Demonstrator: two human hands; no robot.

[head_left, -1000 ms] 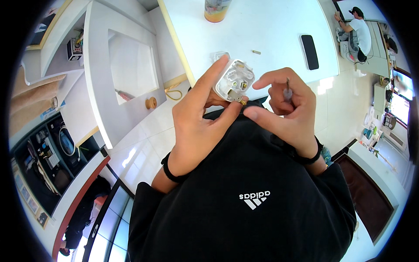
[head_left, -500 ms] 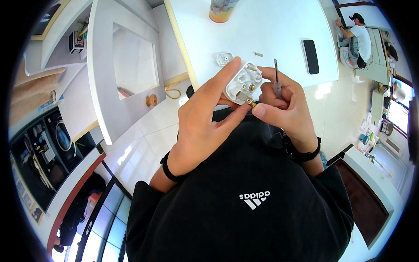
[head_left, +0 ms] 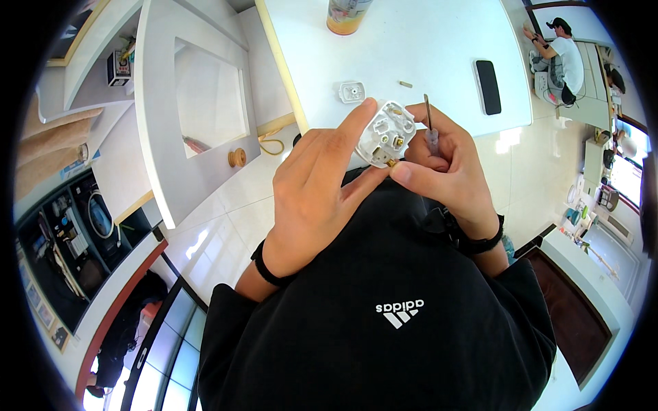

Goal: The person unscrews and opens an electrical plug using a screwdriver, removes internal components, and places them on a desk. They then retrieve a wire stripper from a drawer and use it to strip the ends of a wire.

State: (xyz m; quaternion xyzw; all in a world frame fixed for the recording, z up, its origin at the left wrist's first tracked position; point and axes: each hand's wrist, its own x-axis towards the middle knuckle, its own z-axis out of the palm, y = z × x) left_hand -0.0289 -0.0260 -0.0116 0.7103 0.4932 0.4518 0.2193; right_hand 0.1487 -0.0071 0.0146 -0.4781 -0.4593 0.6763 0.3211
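My left hand (head_left: 308, 185) grips an opened white plastic plug (head_left: 385, 133), its inner compartments and brass fittings face up. My right hand (head_left: 445, 164) has a screwdriver (head_left: 432, 130) held in its curled fingers, blade pointing up, while its thumb presses on a small brass piece (head_left: 392, 163) at the plug's lower edge. On the white table (head_left: 452, 31) beyond my hands lie the plug's white cover (head_left: 351, 92) and a small thin cylindrical piece (head_left: 405, 84).
A cup (head_left: 347, 14) stands at the table's far edge, and a black phone (head_left: 488, 87) lies to the right. An open cabinet door (head_left: 154, 109) is on the left, near a yellow cord (head_left: 272, 144). A person in white (head_left: 565, 61) sits in the right background.
Since a second ago, my right hand has moved in to the plug's lower edge, screwdriver upright. The plug has shifted right, uncovering more of the cover, and my left index finger's angle has changed.
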